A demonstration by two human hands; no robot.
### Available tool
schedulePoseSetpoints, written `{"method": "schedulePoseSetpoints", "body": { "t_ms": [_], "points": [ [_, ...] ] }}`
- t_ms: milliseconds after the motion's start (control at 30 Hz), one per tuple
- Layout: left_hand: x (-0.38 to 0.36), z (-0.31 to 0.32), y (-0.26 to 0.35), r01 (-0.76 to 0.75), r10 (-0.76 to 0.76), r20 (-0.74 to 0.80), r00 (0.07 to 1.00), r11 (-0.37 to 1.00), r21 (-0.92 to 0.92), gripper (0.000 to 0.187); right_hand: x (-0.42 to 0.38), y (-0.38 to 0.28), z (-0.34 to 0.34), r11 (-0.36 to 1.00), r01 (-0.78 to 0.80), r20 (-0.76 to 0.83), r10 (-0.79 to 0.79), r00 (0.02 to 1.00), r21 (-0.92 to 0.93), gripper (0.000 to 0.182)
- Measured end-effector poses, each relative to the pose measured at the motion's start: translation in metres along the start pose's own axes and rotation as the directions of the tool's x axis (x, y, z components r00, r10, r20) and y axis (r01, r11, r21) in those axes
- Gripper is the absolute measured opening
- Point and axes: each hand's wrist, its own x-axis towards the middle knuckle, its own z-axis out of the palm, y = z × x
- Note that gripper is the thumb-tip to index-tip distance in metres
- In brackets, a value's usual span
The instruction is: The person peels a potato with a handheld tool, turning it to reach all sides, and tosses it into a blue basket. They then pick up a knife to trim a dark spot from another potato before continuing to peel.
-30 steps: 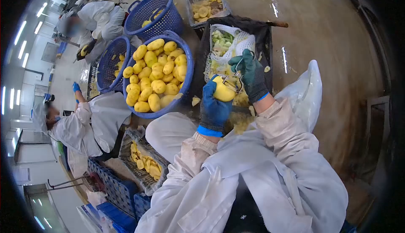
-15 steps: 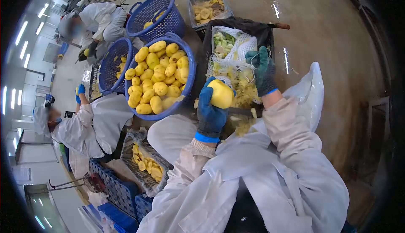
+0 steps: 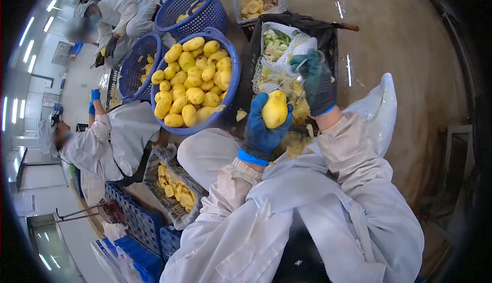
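Observation:
My left hand, in a blue glove, is wrapped around a yellow potato, which faces up between thumb and fingers. To its right, my right hand, in a dark green-blue glove, is closed on a thin metal peeler; its handle is mostly covered by the fingers. The peeler is apart from the potato. Below both hands lies a heap of pale peelings on white foam netting, inside a crate lined with a black bag.
A blue basket heaped with potatoes stands left of the crate, with two more blue baskets behind. Crates of cut pieces sit at the back and lower left. Two co-workers in white sit at left.
My left hand has turned the potato more upright and shifted slightly right. My right hand has tilted and moved a little left and up with the peeler. The whole view has shifted slightly.

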Motion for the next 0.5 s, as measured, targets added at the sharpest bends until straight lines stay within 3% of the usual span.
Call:
{"method": "schedulePoseSetpoints", "body": {
  "t_ms": [33,100,200,300,333,367,433,467,500],
  "points": [
    [0.002,0.002,0.003,0.01,-0.011,-0.021,1.0,0.999,-0.046,0.032,0.006,0.001,-0.009,0.995,0.04,-0.075,-0.046,0.996,-0.089,0.038],
    [-0.002,0.021,0.021,0.189,-0.221,-0.017,0.975,0.866,-0.463,0.031,0.01,-0.012,-0.02,0.989,-0.085,-0.192,0.107,0.975,0.12,0.037],
    [0.005,0.015,0.022,0.074,-0.14,-0.108,0.984,0.878,-0.472,0.032,0.024,-0.024,-0.041,0.939,-0.015,-0.157,0.073,0.985,0.344,0.039],
    [0.01,0.004,0.022,0.051,-0.145,-0.119,0.982,0.816,-0.576,0.033,0.049,-0.049,-0.066,0.981,-0.005,-0.116,0.029,0.993,0.195,0.04],
    [0.014,-0.006,0.02,0.069,-0.159,-0.102,0.982,0.805,-0.589,0.034,0.064,-0.055,-0.08,0.997,-0.024,-0.189,0.039,0.981,0.08,0.038],
    [0.019,-0.017,0.018,0.087,-0.172,-0.085,0.981,0.794,-0.602,0.036,0.086,-0.053,-0.105,0.981,0.035,-0.194,-0.072,0.978,-0.19,0.037],
    [0.015,-0.015,0.028,0.107,-0.196,-0.105,0.975,0.827,-0.552,0.037,0.133,-0.047,-0.149,0.739,0.119,-0.133,-0.273,0.953,-0.663,0.036],
    [0.018,-0.013,0.033,0.085,-0.165,-0.108,0.98,0.848,-0.523,0.037,0.143,-0.07,-0.143,0.443,-0.018,-0.13,-0.224,0.966,-0.896,0.035],
    [0.019,-0.012,0.038,0.052,-0.127,-0.121,0.984,0.869,-0.492,0.037,0.16,-0.074,-0.153,0.15,0.067,0.034,-0.211,0.977,-0.986,0.035]
  ]
}}
